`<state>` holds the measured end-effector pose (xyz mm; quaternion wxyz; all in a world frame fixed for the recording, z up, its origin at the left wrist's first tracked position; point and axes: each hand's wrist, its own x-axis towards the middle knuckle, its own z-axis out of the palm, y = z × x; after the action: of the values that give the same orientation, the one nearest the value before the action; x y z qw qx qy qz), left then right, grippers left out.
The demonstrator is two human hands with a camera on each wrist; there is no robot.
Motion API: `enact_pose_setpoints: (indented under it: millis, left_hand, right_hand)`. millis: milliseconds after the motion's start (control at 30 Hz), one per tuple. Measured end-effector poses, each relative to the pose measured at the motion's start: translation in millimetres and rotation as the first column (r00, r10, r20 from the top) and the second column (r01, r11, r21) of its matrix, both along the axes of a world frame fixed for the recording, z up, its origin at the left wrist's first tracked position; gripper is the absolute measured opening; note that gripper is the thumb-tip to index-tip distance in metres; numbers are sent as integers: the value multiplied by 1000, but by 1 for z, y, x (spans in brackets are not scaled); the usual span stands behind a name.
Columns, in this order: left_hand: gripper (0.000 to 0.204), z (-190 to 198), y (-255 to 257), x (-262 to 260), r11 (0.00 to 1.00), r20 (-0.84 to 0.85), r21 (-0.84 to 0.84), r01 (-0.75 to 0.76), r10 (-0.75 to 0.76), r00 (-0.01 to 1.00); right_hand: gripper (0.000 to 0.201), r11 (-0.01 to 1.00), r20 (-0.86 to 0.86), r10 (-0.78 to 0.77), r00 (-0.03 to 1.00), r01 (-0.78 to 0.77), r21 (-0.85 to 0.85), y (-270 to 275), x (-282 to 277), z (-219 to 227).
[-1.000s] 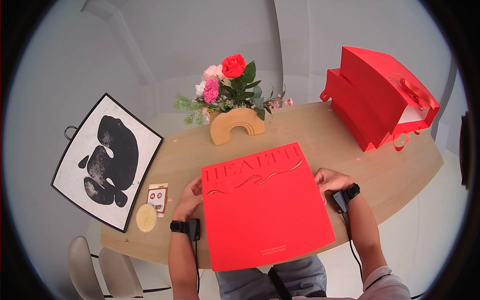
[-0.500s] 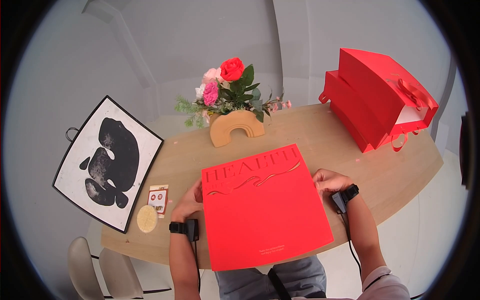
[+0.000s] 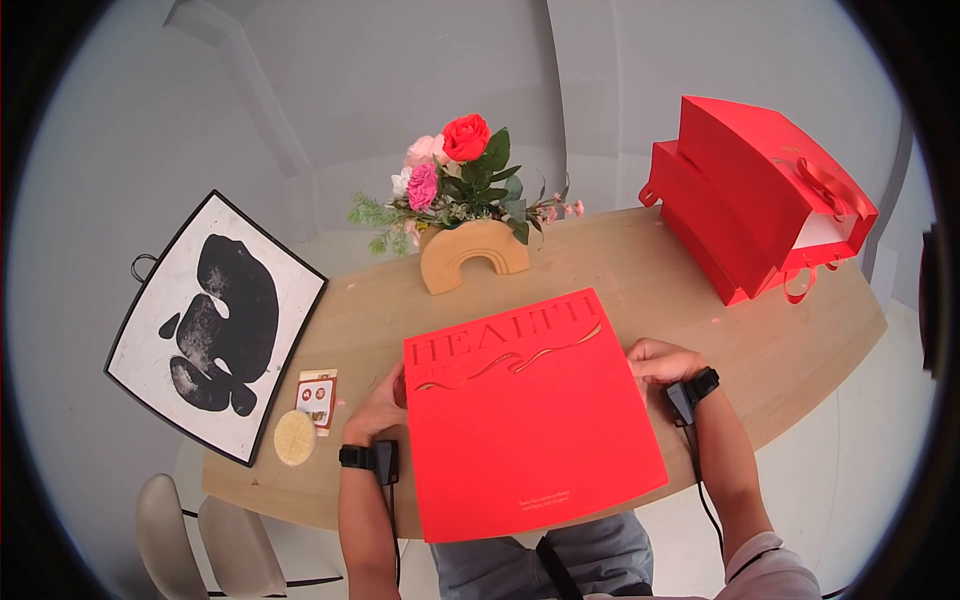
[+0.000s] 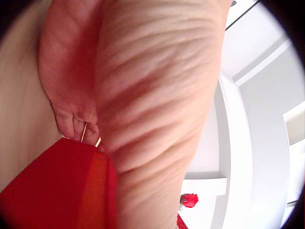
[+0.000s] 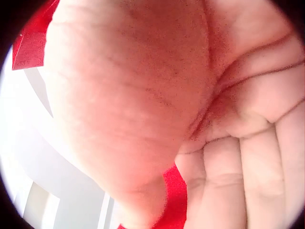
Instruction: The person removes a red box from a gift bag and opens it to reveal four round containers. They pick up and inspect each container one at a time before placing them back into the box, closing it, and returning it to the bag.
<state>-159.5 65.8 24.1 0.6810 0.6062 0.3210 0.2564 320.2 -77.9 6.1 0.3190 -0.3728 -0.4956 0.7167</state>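
Along the near edge of the table (image 3: 600, 268), about midway, a broad red box (image 3: 530, 430) is lying face up between the person's 2 hands, its plain lower part reaching past that edge, above the lap (image 3: 485, 568). From where I'm standing it is looking almost square, so I can't be sure of a long axis; it is sitting slightly askew, its right side a little farther from the lap than its left. The left hand (image 3: 380, 405) is gripping the left side, fingers curling in at the edge, and the right hand (image 3: 662, 362) is pinching the right side between thumb and fingers. Neither hand is nearer: each is touching its own side, in the box's far half, so any shift would, I think, be depending on the 2 working evenly. Whether the table is bearing any weight, I can't tell. By the table's far edge a tan vase (image 3: 475, 237) is holding flowers (image 3: 423, 186); a red gift bag (image 3: 735, 190) is filling the far right corner, and a framed picture (image 3: 240, 305) is overlapping the left edge.
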Motion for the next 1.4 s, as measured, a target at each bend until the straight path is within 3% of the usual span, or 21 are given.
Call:
enact_pose_setpoints:
  millis: [67,567,767,967,1033,1233,1400]
  left_hand:
    - [122,1,-1,1,1000,20,3,5,-5,1000]
    - [123,-2,1,0,1000,31,9,3,-4,1000]
    - [123,-3,2,-1,1000,53,5,3,-3,999]
    - [120,4,-4,4,1000,63,-22,-7,8,998]
    - [120,1,-2,3,1000,64,-26,-7,9,998]
    - [120,-1,0,1,1000,58,6,-7,7,998]
    - [120,-1,0,1,1000,59,8,-5,5,998]
  right_hand:
    - [49,1000,66,5,998,-3,-25,0,0,4]
    - [26,989,-55,123,991,-127,-80,-2,4,15]
    - [34,990,-52,139,989,-140,-16,0,4,8]
    - [44,1000,-42,-13,999,12,-22,1,1,-5]
    - [53,997,4,-47,999,46,60,1,-3,-3]
    - [73,995,-23,-85,996,86,47,-1,-12,7]
    - [71,996,-39,-91,995,91,5,0,-14,11]
